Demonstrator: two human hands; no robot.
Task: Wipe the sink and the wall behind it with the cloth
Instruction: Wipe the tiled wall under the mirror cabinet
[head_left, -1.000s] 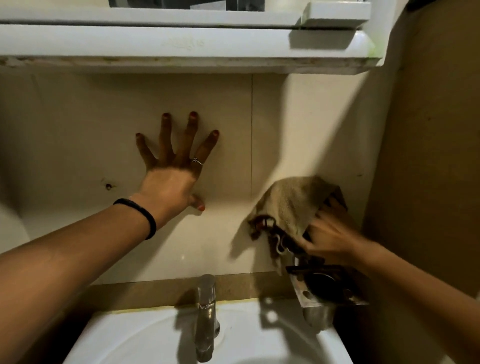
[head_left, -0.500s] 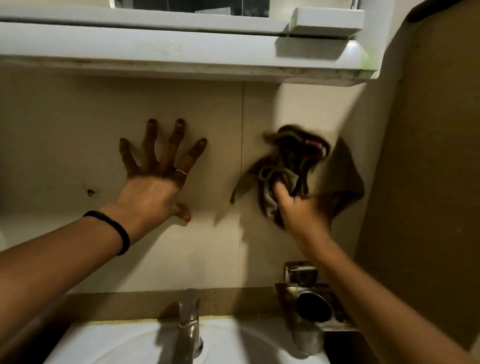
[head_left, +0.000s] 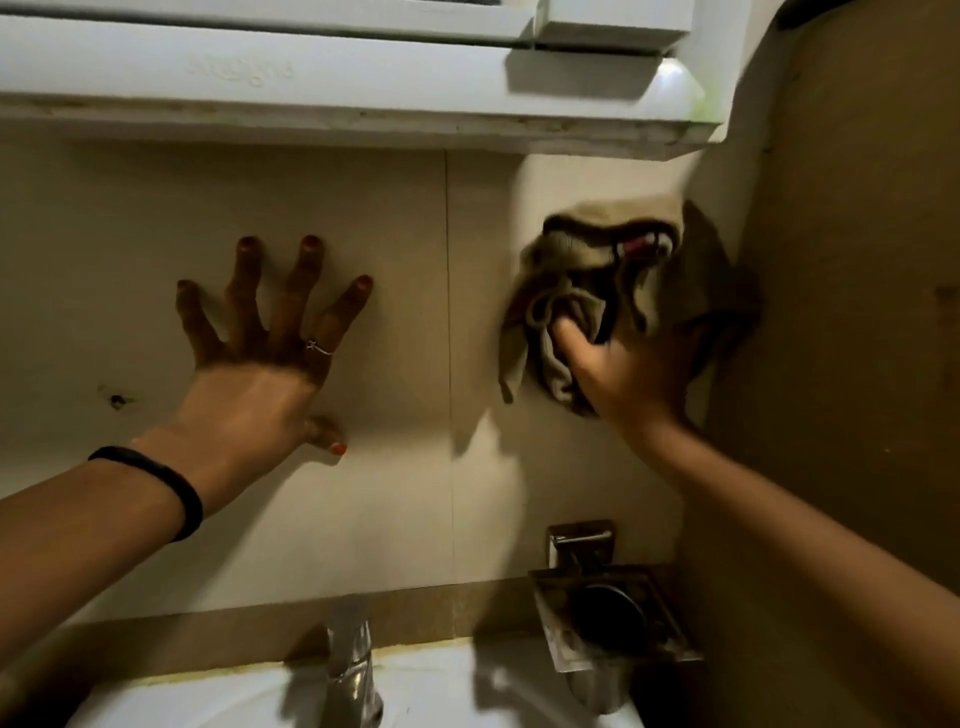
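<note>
A crumpled beige cloth with dark and red patches is pressed against the tiled wall behind the sink, at the right below the shelf. My right hand grips the cloth from below, thumb dug into its folds. My left hand lies flat on the wall to the left, fingers spread wide, holding nothing. The white sink shows at the bottom edge, with its metal tap in the middle.
A white shelf juts out just above the hands. A metal soap holder is fixed to the wall at the lower right, under my right arm. A brown side wall closes in on the right. A small dark hole marks the left tile.
My right hand carried the cloth up the wall from beside the soap holder to just under the shelf. My left hand stayed flat on the wall.
</note>
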